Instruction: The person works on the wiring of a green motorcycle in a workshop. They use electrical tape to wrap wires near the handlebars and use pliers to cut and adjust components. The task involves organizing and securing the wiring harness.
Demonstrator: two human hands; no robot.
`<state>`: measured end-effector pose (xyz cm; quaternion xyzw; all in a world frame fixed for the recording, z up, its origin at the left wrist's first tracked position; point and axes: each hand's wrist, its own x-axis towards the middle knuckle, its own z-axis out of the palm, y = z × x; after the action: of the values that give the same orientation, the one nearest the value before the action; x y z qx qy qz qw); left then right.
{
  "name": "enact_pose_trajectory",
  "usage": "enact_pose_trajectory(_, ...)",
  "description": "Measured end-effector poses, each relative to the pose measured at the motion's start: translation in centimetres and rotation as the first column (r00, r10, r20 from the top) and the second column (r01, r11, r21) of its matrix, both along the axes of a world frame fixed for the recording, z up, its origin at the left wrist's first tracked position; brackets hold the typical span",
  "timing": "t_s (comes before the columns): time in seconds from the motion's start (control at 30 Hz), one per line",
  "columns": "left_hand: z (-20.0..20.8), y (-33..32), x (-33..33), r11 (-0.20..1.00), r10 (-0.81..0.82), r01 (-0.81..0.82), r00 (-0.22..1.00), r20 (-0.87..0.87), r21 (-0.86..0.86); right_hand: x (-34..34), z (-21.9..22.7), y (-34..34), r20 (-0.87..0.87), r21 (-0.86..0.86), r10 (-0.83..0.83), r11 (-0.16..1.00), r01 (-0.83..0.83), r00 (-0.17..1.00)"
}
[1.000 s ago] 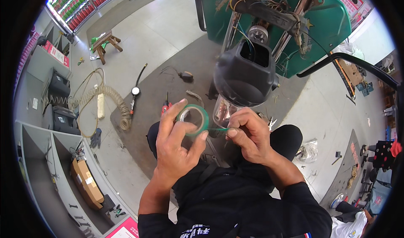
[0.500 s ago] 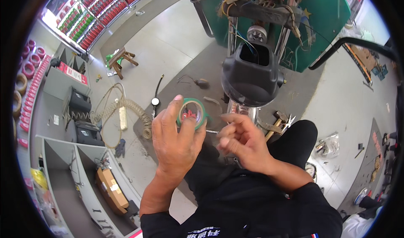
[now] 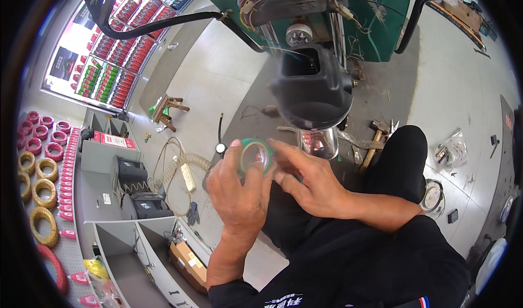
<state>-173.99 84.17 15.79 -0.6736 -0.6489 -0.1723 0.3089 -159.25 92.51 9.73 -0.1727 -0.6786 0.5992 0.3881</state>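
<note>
A roll of green tape is gripped in my left hand, the fingers and thumb around its ring with the open core facing up. My right hand has its index finger and thumb closed at the right edge of the roll. What exactly is pinched there is hidden, though the fingertips touch the tape. Just beyond my hands is a black headlight housing with an opening on top and wires in it. It sits at the front of a green vehicle body with loose wiring.
A hammer lies by my right knee, near a clear plastic bag of parts. At left stand a grey open cabinet and a pressure gauge with hose. A wooden stool stands farther off. Black bars reach in from above.
My right hand has moved left from open air to the edge of the tape roll. My left hand keeps hold of the roll. The whole view has shifted, with more wall racks showing at left.
</note>
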Motion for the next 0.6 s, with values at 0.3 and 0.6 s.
enact_pose_trajectory(0.3,-0.1,0.5,1.1,0.998,-0.021,0.023,0.999,0.041,-0.051,0.6,-0.8,2.0,0.028,0.224,-0.115,0.969,0.106,0.993)
enact_pose_trajectory(0.6,2.2,0.0,1.2,0.967,-0.044,0.074,0.991,0.126,-0.245,1.3,0.8,3.9,-0.010,0.682,-0.206,0.714,0.157,0.979)
